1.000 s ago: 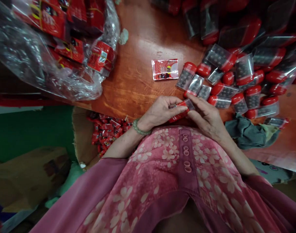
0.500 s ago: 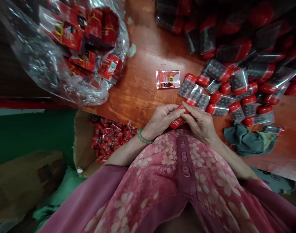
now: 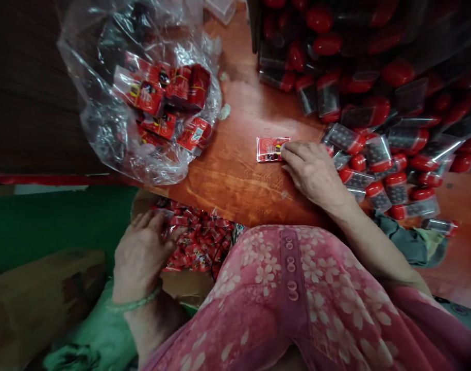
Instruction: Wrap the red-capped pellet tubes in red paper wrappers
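Note:
My left hand (image 3: 145,252), slightly blurred and wearing a green bead bracelet, hangs over the cardboard box (image 3: 189,288). Its fingers are spread apart, with nothing plainly held in them. Beneath them lie many small red-wrapped containers (image 3: 204,242). On the tabletop, my right hand (image 3: 313,172) has its fingers together at the right end of a flat red printed label (image 3: 269,149). The fingertips cover that edge, and the label lies flat, perhaps on others like it. Clear containers with red caps (image 3: 378,152) and dark balls inside lie just right of this hand.
A clear plastic bag (image 3: 100,139) with banded bundles of red labels (image 3: 150,98) sits at the upper left. Many more red-capped containers (image 3: 328,95) are heaped at the upper right. A grey-green cloth (image 3: 405,239) lies near the table's right front edge.
Both hands were together on a red-wrapped container at the table edge. My left hand has moved left and down over the box; my right hand has moved up to the label. The view has shifted.

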{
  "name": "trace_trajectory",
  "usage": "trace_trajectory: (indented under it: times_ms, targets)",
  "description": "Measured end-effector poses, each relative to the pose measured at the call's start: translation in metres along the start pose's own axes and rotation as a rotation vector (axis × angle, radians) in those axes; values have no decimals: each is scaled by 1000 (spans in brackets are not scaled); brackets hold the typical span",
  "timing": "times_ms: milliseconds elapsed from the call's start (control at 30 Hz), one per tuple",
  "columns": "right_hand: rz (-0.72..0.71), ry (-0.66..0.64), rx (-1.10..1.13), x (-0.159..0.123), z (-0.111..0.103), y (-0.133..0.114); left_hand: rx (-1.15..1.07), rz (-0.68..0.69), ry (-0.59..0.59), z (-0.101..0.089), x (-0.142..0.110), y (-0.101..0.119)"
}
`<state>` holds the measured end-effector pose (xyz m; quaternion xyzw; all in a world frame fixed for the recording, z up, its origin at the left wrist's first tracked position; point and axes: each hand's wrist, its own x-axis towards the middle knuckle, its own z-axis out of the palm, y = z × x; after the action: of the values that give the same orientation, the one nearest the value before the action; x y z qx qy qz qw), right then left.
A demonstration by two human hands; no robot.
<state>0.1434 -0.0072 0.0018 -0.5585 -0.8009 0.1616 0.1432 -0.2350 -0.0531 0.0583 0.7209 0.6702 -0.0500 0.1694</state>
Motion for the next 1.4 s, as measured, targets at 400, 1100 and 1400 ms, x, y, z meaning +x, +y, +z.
trace_trajectory:
  times_ms: [400, 1100, 1400]
  targets:
    - [-58, -63, -250, 8, 11, -7, -365, 706, 251, 91, 123, 166]
    - [331, -171, -253, 11, -73, 49, -192, 676, 383, 84, 129, 180]
    - [324, 368, 378, -32, -81, 65, -226, 603, 393, 82, 143, 179]
